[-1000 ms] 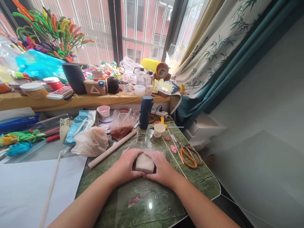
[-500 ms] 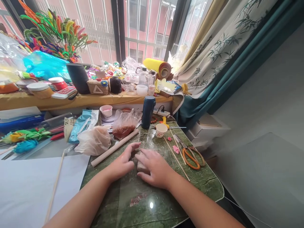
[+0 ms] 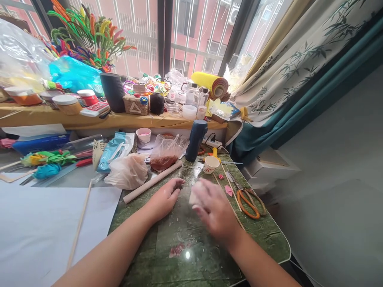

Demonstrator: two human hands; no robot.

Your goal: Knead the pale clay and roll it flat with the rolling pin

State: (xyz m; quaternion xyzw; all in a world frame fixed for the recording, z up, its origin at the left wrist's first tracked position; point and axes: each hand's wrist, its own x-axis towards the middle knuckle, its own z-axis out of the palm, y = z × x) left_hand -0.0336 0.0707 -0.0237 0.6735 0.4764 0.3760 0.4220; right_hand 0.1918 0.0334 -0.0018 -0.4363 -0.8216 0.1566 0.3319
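My right hand (image 3: 218, 209), slightly blurred, grips a pale lump of clay (image 3: 194, 198) over the green marbled table. The lump shows at the left side of the fingers; the rest is hidden behind them. My left hand (image 3: 166, 199) lies to the left of it, its side on the table, thumb and fingers loosely bent and apart with nothing between them. Beyond my left hand a pale rolling pin (image 3: 153, 182) lies slantwise. Past my right hand stand a paper cup (image 3: 211, 164) and a dark blue bottle (image 3: 196, 140).
Orange-handled scissors (image 3: 248, 204), thin wooden sticks and pink scraps (image 3: 228, 190) lie to the right. A bag of reddish-brown material (image 3: 164, 161) and a crumpled plastic bag (image 3: 127, 172) are behind the pin. White paper (image 3: 54, 227) covers the left side. A crowded windowsill (image 3: 119, 121) runs behind.
My right hand has lifted the clay off the table and moved right, away from my left hand. The left hand's fingers have curled slightly. The camera view has shifted a little left.
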